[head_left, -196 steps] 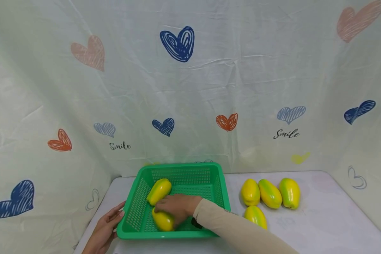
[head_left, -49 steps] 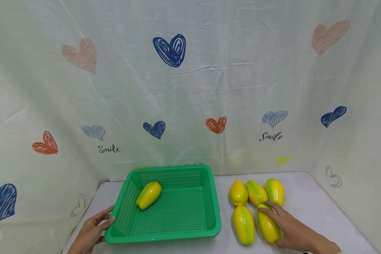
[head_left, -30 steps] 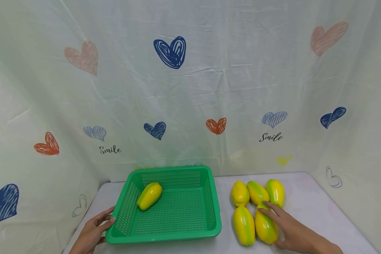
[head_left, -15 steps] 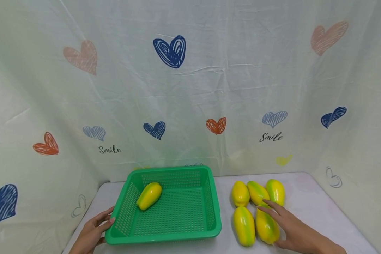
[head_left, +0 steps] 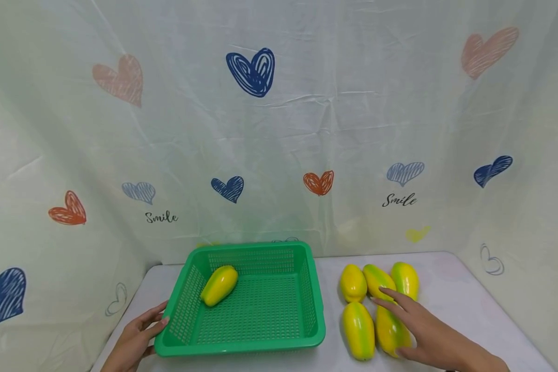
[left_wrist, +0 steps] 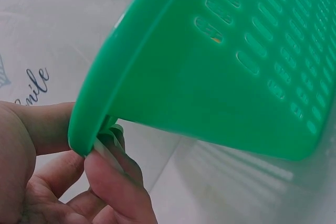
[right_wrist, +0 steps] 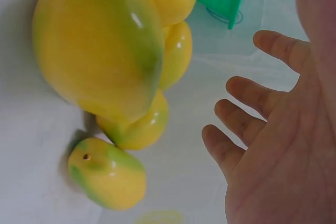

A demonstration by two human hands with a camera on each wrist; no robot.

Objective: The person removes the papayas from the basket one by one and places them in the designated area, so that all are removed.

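Observation:
My left hand [head_left: 137, 336] pinches the left rim of a green plastic basket [head_left: 242, 347]; in the left wrist view its fingers and thumb [left_wrist: 115, 182] close round the rim. A single yellow-green papaya [head_left: 219, 285] lies inside the basket, toward the back left. My right hand [head_left: 430, 330] hovers with spread fingers over the front right papaya [head_left: 390, 330], partly covering it in the head view. A gap shows between that open palm and the papaya [right_wrist: 100, 40] in the right wrist view. Beside it on the table lies another papaya [head_left: 358, 330].
Behind these, a row of three papayas, left [head_left: 353, 283], middle [head_left: 378, 281] and right [head_left: 405, 279], lies on the white-covered table [head_left: 474, 305]. A pale curtain [head_left: 279, 134] printed with hearts hangs at the back and both sides.
Earlier my right hand gripped one of two papayas in the basket; now one is there and more lie on the table. Lately that hand has let go of the front right papaya and risen slightly.

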